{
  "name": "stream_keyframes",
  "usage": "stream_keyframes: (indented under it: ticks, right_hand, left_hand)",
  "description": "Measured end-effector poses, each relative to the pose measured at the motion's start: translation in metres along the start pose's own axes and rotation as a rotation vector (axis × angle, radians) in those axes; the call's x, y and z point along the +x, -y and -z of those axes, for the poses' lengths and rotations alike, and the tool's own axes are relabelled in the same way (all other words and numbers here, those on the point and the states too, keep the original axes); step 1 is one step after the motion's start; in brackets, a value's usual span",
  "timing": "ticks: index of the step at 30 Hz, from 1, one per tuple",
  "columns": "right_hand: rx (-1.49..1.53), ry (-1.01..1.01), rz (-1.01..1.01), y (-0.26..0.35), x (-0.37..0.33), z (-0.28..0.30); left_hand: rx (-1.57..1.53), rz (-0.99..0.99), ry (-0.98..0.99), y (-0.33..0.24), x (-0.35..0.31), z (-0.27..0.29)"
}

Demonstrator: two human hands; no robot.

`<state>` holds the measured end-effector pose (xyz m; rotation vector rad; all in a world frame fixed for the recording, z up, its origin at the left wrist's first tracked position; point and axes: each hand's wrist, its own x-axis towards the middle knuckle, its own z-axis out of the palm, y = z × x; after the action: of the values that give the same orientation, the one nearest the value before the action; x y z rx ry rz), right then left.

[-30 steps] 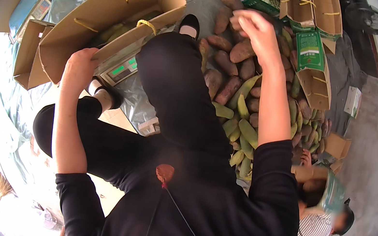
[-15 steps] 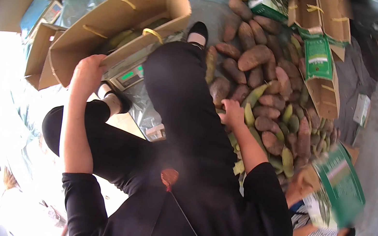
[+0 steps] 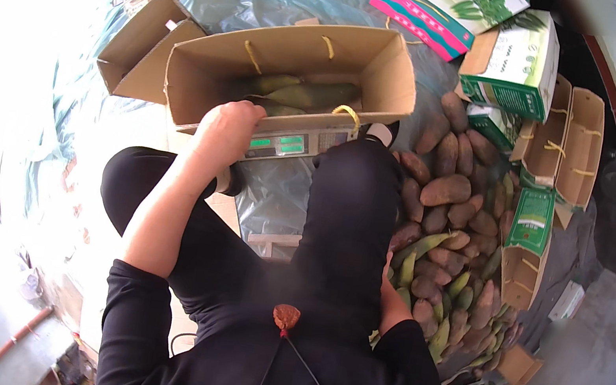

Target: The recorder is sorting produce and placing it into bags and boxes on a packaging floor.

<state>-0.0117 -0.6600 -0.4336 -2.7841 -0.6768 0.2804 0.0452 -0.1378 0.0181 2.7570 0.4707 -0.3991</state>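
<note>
— Plastic sheeting (image 3: 244,4), blue-grey, wrinkled. Standing there?
— One carton (image 3: 302,47), open, on a scale (image 3: 325,142), presumably so its load registers. Inside: green vegetables (image 3: 315,94).
— Hands?
— Left hand (image 3: 230,127): fingers bent over the near rim, pinching the wall, probably to steady it. Right hand (image 3: 391,305): low beside the thigh (image 3: 348,214), near the heap (image 3: 448,190), within easy reach; fingers mostly hidden, spread or closed, cannot tell.
— Changes since half a second ago?
— Right hand, then plainly visible at the heap, now largely behind the thigh. Carton nearer the view's centre, contents clearer.
</note>
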Motion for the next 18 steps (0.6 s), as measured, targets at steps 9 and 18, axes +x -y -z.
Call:
stream_keyframes:
  ticks: [9, 18]
  right_hand:
    - [-0.138, 0.623, -0.222, 0.075, 0.048, 0.149]
    - [0.318, 0.011, -0.131, 0.122, 0.161, 0.34]
  left_hand:
    - [0.092, -0.051, -0.082, 0.007, -0.003, -0.015]
    - [-0.01, -0.066, -0.083, 0.004, 0.001, -0.009]
